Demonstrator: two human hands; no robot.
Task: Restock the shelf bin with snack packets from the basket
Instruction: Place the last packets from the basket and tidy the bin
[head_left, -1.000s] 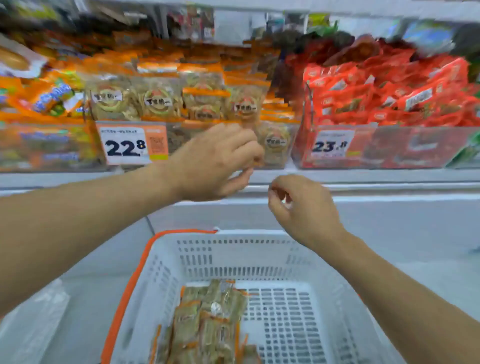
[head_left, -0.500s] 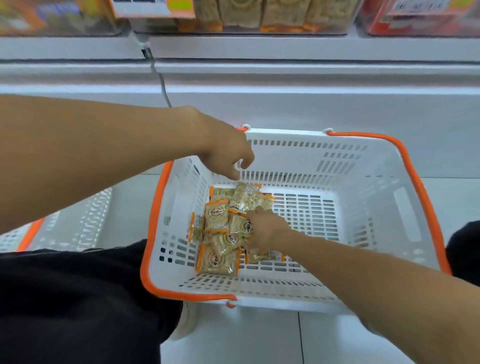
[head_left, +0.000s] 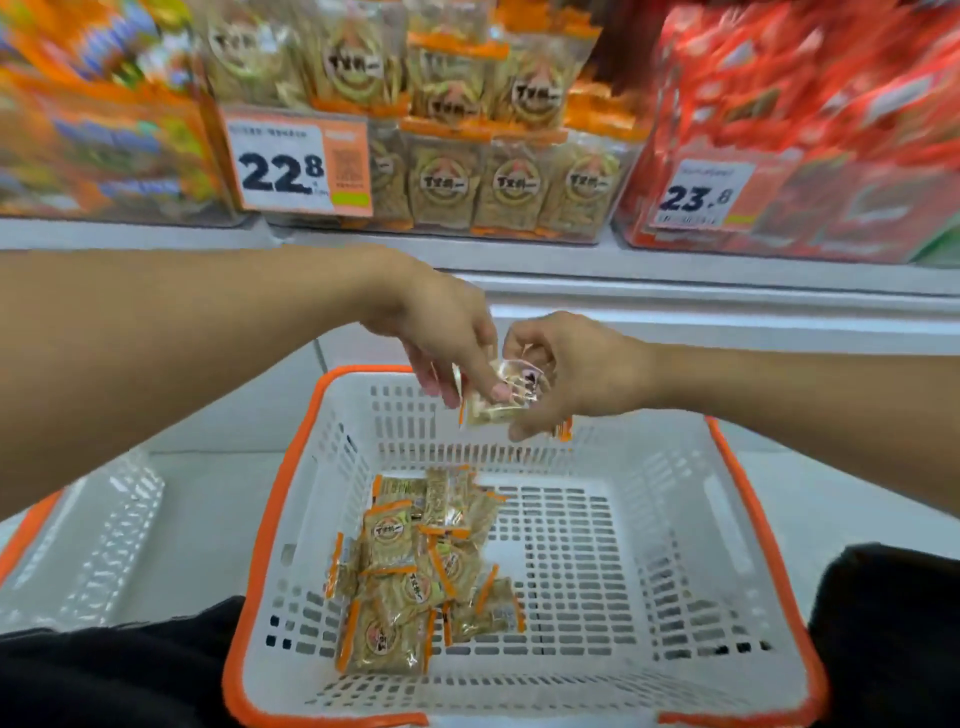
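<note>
While both hands are meeting above the basket (head_left: 291, 499), the left hand (head_left: 441, 332) and right hand (head_left: 571, 369) are each pinching the same snack packet (head_left: 498, 402) with curled fingers, holding it over the basket's far rim. More packets (head_left: 415, 566) are lying piled on the basket floor. Shelf bin (head_left: 488, 182) is sitting above, stocked, behind the 22.8 price tag (head_left: 298, 161).

A white-and-orange paper price tag reading 22.8 (head_left: 300, 165) serves as reference: blurred orange-and-blue printed packets (head_left: 98, 119) lie to its left, a clear bin of red foil packets (head_left: 810, 104) with a 23.8 price label (head_left: 698, 195) to its right, and a second white perforated plastic basket (head_left: 88, 540) below-left.
</note>
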